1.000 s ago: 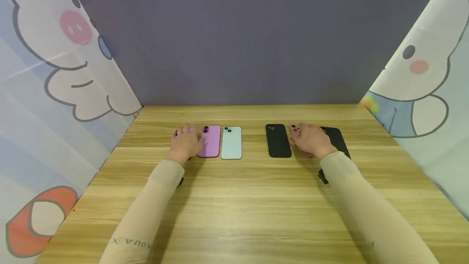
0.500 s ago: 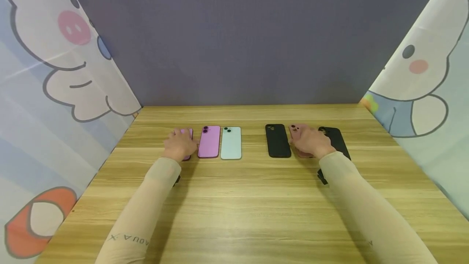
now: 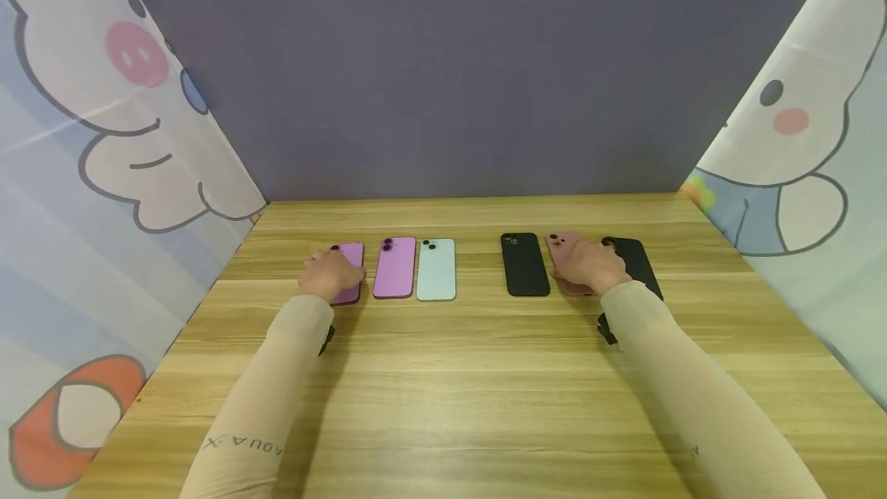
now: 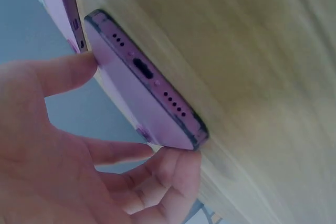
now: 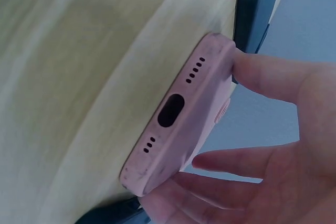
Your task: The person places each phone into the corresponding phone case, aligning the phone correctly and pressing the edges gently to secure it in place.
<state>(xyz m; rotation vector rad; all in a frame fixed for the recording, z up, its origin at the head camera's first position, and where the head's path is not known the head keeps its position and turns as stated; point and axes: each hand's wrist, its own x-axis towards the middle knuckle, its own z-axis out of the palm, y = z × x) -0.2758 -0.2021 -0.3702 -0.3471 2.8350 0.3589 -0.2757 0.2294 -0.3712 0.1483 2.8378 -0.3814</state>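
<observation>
On the left, my left hand (image 3: pixel 327 276) grips a purple phone (image 3: pixel 353 255) lying back up on the table. In the left wrist view the thumb (image 4: pixel 79 69) presses one long edge and the fingers lie along the other, the charging port facing the camera. My right hand (image 3: pixel 593 266) holds a pink phone case (image 3: pixel 564 246) the same way, thumb (image 5: pixel 262 74) on one edge and fingertips on the opposite one. Whether a phone is inside that case, I cannot tell.
Beside the left hand lie a second purple phone (image 3: pixel 395 268) and a pale blue phone (image 3: pixel 436 269). Black phone cases flank the pink one, on its left (image 3: pixel 525 265) and right (image 3: pixel 634 256). A grey panel (image 3: pixel 471 75) rises behind the wooden table (image 3: pixel 457 399).
My left hand has shifted left and toward me, baring more of the leftmost purple phone and settling at its sides. The right hand stays at the pink case.
</observation>
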